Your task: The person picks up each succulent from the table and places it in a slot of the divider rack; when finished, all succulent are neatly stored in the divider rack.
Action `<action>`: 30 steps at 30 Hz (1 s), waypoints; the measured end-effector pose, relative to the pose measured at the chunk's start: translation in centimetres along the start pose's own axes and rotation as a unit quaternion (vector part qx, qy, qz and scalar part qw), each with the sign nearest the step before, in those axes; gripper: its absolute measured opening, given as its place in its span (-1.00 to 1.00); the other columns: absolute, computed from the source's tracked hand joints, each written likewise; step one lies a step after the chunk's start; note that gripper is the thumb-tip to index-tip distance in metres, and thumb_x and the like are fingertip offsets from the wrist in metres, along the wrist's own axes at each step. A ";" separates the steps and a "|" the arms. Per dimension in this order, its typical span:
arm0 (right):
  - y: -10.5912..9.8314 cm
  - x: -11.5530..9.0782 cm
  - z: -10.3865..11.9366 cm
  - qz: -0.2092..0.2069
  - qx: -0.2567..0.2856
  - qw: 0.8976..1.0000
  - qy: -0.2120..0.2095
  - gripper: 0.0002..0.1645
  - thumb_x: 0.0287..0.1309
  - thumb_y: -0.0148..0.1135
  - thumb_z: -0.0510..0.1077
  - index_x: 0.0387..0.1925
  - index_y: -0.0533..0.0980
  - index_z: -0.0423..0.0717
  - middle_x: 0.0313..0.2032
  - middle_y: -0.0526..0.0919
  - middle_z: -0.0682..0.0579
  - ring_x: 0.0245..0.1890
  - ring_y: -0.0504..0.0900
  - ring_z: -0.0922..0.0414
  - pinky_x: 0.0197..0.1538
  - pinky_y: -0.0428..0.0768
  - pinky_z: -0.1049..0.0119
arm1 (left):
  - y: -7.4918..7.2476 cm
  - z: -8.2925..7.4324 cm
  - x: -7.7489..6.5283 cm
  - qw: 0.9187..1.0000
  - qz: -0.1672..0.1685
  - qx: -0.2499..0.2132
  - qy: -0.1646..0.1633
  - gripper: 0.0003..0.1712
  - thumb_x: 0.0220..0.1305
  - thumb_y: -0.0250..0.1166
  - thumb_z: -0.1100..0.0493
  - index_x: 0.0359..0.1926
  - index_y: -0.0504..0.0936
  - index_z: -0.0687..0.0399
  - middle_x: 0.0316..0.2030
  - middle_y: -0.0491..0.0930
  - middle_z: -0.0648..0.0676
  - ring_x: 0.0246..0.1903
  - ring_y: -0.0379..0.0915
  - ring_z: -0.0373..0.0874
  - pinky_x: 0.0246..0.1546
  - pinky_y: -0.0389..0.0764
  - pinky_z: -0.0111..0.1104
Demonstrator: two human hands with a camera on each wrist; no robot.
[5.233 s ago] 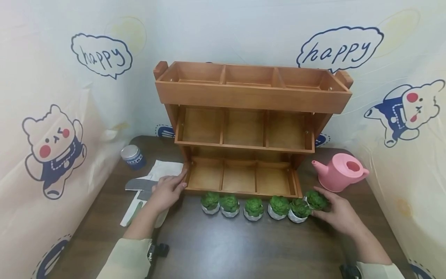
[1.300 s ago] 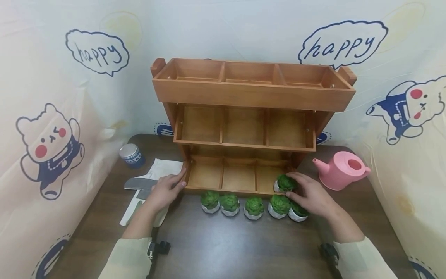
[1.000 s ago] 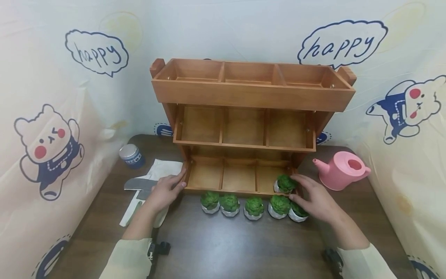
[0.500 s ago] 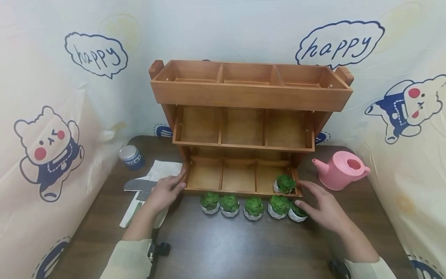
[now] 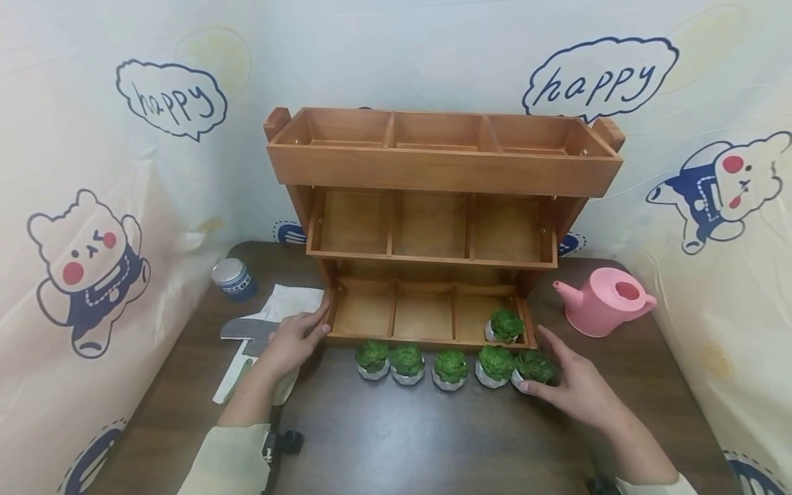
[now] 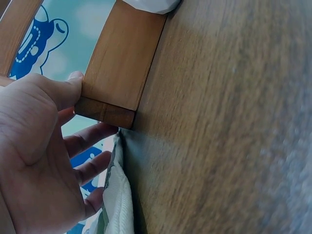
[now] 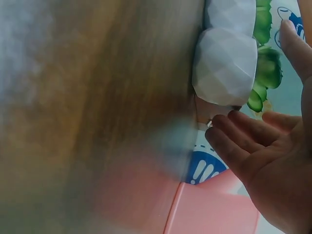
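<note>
We see the left hand (image 5: 297, 344), left of the frame's centre, with its fingers loosely spread and its thumb and fingertips against the left end of the wooden shelf (image 5: 445, 170). Right of centre, the right hand (image 5: 583, 390) is spread wide around the rightmost potted plant (image 5: 537, 366), thumb in front and fingers beyond; we cannot tell whether it touches the white pot. That plant's rosette faces upward, its axis roughly upright. Four more potted plants (image 5: 451, 367) continue the row leftward along the shelf's front. The shelf's long axis runs left to right across the frame, and another plant (image 5: 507, 326) stands in its bottom right compartment. Farther out, we find a pink watering can (image 5: 601, 304) at right, its spout toward upper left, a white-and-grey cloth (image 5: 300, 299) beside the left hand, and a blue jar (image 5: 234, 280) at left.
</note>
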State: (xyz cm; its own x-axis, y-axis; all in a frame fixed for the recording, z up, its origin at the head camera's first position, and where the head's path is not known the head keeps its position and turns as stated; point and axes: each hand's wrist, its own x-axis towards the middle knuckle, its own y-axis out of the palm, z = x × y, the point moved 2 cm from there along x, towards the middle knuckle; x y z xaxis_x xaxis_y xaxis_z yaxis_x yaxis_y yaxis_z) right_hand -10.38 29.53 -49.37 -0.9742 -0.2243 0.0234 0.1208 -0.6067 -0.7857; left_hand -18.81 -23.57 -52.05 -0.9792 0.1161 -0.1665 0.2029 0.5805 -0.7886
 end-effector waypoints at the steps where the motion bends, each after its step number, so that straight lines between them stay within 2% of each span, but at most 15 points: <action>1: 0.1 0.0 0.1 0.003 -0.001 1.000 0.003 0.33 -0.02 0.57 0.38 0.57 0.15 -0.15 0.38 0.45 -0.35 0.23 0.58 -0.33 0.19 0.57 -0.28 | 0.0 0.1 0.0 1.000 -0.001 0.000 -0.001 -0.32 0.57 0.12 -0.18 0.60 0.23 -0.29 0.44 0.39 0.24 0.46 0.10 0.35 0.30 0.01 0.41; 6: 0.2 0.2 0.3 0.010 -0.016 1.000 0.015 0.43 -0.13 0.62 0.40 0.59 0.11 -0.12 0.34 0.48 -0.38 0.19 0.61 -0.32 0.15 0.58 -0.31 | 0.0 0.3 0.1 1.000 -0.001 0.000 -0.007 -0.32 0.56 0.11 -0.22 0.60 0.22 -0.33 0.46 0.38 0.22 0.48 0.09 0.33 0.31 0.01 0.39; 16: 0.3 -0.6 0.3 0.007 -0.029 0.998 0.051 0.42 -0.14 0.64 0.39 0.57 0.13 -0.13 0.16 0.63 -0.39 0.02 0.70 -0.27 0.02 0.65 -0.28 | 0.4 -0.2 0.0 1.000 -0.003 -0.001 0.000 -0.33 0.56 0.14 -0.16 0.59 0.23 -0.34 0.45 0.41 0.20 0.47 0.13 0.33 0.29 0.05 0.39; 21: 0.5 -0.5 0.5 0.002 -0.037 0.998 0.056 0.39 -0.12 0.63 0.38 0.56 0.15 -0.14 0.09 0.66 -0.42 -0.07 0.75 -0.22 -0.05 0.69 -0.24 | 0.3 -0.2 -0.4 1.000 -0.007 0.007 0.004 -0.34 0.57 0.13 -0.15 0.59 0.23 -0.32 0.43 0.43 0.20 0.46 0.18 0.33 0.26 0.11 0.38; 30: 0.3 -0.3 0.8 -0.011 -0.055 0.998 0.039 0.29 -0.10 0.62 0.38 0.52 0.24 -0.10 0.03 0.70 -0.39 -0.11 0.76 -0.21 -0.10 0.70 -0.22 | 0.0 0.0 -0.4 1.000 -0.007 -0.008 -0.015 -0.33 0.54 0.15 -0.20 0.58 0.26 -0.34 0.45 0.40 0.20 0.47 0.14 0.31 0.31 0.04 0.39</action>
State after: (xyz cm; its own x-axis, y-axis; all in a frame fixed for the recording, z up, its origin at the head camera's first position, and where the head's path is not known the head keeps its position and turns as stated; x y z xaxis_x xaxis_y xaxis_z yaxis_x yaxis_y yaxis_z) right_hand -9.91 28.79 -49.10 -0.9888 -0.1491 -0.0027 0.0812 -0.5229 -0.8485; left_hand -18.38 -23.59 -51.98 -0.9814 0.0825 -0.1731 0.1879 0.5949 -0.7815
